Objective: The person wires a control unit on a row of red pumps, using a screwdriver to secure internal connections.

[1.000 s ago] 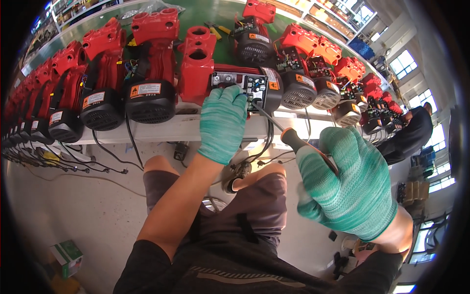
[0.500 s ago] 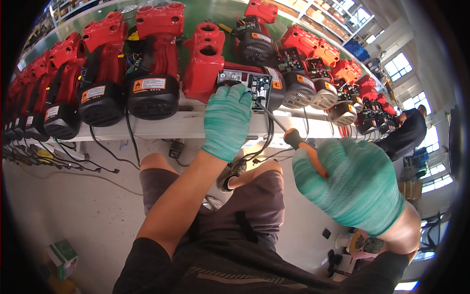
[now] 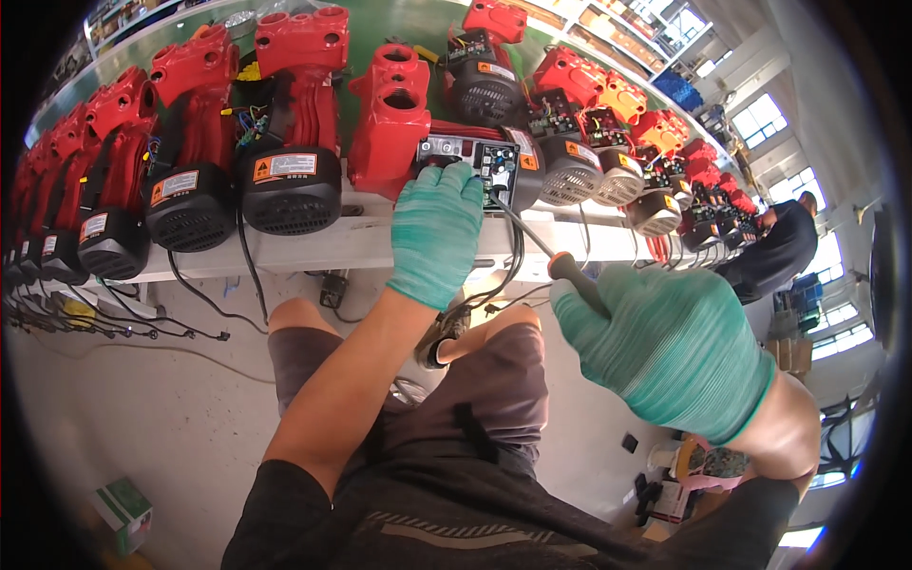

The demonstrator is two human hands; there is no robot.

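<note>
Smooth grey floor (image 3: 209, 408) stretches beneath a white-edged workbench (image 3: 361, 236) with a glossy green top. Near its front edge lies a red cast-metal machine (image 3: 391, 138) with round bored holes, its open box (image 3: 445, 148) exposing a black circuit board (image 3: 500, 167). One ribbed, teal-gloved left hand (image 3: 438, 226) rests half-curled over the box; whether it grips anything is hidden. The teal-gloved right hand (image 3: 670, 337) is wrapped round a slim steel-shafted screwdriver (image 3: 528, 234), tip at the board's lower edge.
</note>
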